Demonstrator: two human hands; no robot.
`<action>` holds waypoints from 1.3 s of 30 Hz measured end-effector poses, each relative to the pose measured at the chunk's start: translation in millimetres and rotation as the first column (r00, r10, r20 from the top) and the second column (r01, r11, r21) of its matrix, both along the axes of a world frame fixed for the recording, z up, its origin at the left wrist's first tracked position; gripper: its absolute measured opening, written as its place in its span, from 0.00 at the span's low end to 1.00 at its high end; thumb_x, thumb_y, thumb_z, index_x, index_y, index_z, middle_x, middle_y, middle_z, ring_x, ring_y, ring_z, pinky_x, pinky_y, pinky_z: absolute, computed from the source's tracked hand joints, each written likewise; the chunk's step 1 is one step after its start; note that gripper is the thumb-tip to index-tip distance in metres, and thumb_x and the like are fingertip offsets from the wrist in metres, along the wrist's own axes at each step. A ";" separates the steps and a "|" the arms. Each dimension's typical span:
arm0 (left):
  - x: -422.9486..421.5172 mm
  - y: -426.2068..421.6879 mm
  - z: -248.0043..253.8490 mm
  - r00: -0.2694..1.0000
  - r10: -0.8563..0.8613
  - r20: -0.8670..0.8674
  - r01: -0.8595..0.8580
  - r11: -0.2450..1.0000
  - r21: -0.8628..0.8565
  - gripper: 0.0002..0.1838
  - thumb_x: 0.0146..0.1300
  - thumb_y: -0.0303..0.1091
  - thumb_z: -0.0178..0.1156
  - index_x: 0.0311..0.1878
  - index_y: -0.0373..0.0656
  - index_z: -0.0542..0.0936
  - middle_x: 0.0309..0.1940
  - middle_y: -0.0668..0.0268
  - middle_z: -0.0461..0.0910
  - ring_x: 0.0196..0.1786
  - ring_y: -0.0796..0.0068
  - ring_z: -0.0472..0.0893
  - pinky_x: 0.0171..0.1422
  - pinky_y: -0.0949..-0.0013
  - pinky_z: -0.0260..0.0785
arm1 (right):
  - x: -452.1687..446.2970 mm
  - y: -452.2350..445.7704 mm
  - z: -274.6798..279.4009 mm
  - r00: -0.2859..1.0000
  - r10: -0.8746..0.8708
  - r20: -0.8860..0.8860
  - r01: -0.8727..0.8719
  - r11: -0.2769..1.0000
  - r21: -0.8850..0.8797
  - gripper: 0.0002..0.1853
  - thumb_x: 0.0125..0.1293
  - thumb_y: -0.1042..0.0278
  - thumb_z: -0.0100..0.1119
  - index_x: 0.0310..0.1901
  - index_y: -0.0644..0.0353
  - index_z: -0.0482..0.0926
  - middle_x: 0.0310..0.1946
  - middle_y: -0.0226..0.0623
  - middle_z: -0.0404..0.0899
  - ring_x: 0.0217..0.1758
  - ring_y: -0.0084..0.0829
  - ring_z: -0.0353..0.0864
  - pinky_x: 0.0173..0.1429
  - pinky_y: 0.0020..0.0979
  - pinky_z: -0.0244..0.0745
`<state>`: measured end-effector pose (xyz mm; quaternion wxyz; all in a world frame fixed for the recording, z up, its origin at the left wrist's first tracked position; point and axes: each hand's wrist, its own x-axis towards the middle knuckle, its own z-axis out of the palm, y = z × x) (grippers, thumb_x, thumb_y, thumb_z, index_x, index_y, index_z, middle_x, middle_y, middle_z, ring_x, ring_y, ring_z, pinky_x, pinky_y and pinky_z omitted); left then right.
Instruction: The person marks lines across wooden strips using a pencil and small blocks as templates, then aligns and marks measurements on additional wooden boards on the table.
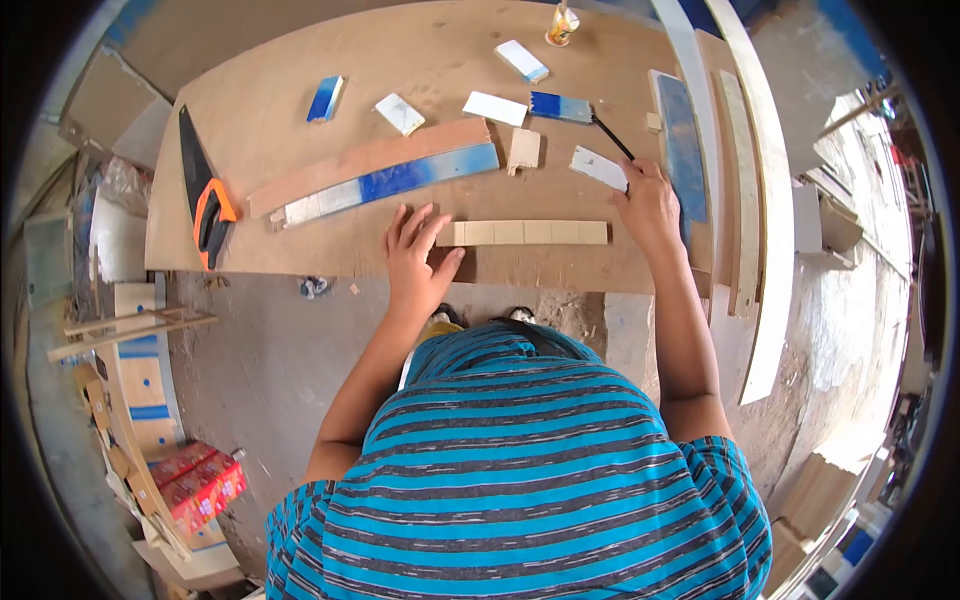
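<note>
Dial centred on the wooden strip [530,233], 12 pointing away from us. Nearest, at 6: the striped shirt [510,460], below the near edge of the brown table [330,250].

The strip lies near that edge, running 9 to 3, with lines across it. At 9 we have our left hand [415,265] — fingers spread, thumb and forefinger either side of the strip's end. Whether they pinch it, we cannot tell. Between 2 and 3, our right hand [650,205] is above the table, fingers curled, pinching a thin black rod [613,137] that points towards 11.

Next out: at 9, a saw [207,195], orange and black handle towards us. At 10, a long blue-and-white board [390,187] lies against a plain brown board [365,163]. Just by the right fingertips, between 1 and 2, a whitish offcut [597,165]. At 12, a notched block [523,150]; at 2, a blue-grey board [682,150].

Farther off: a blue-painted offcut [560,107] towards 1, a white block [495,108] just short of 12. Farthest — a small cup [562,30], just past 12.
</note>
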<state>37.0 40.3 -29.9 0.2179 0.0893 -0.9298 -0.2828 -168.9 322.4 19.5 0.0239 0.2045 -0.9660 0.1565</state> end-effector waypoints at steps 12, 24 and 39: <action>-4.7 -30.5 12.3 0.973 -0.229 -0.028 0.230 0.972 0.044 0.38 0.55 0.42 0.73 0.69 0.43 0.72 0.66 0.53 0.73 0.73 0.41 0.64 0.75 0.43 0.55 | 9.7 -47.0 44.3 0.999 -0.027 0.045 0.028 0.999 -0.038 0.27 0.52 0.60 0.71 0.57 0.55 0.81 0.49 0.45 0.82 0.52 0.48 0.81 0.56 0.44 0.78; -40.2 -30.6 13.9 0.873 -0.488 0.026 0.480 0.866 0.139 0.45 0.46 0.45 0.79 0.68 0.37 0.73 0.70 0.46 0.69 0.67 0.45 0.74 0.70 0.52 0.67 | 106.8 -131.2 14.7 0.961 0.185 0.204 -0.111 0.937 -0.330 0.23 0.54 0.55 0.74 0.48 0.60 0.82 0.39 0.47 0.86 0.42 0.49 0.86 0.49 0.44 0.81; -45.8 -32.3 25.2 0.867 -0.499 0.021 0.484 0.849 0.211 0.39 0.41 0.41 0.81 0.60 0.42 0.80 0.68 0.55 0.68 0.66 0.52 0.74 0.68 0.56 0.70 | -24.1 -23.1 -16.6 0.936 -0.324 -0.141 0.342 0.929 0.138 0.09 0.58 0.70 0.66 0.40 0.60 0.87 0.44 0.45 0.85 0.51 0.48 0.85 0.53 0.43 0.82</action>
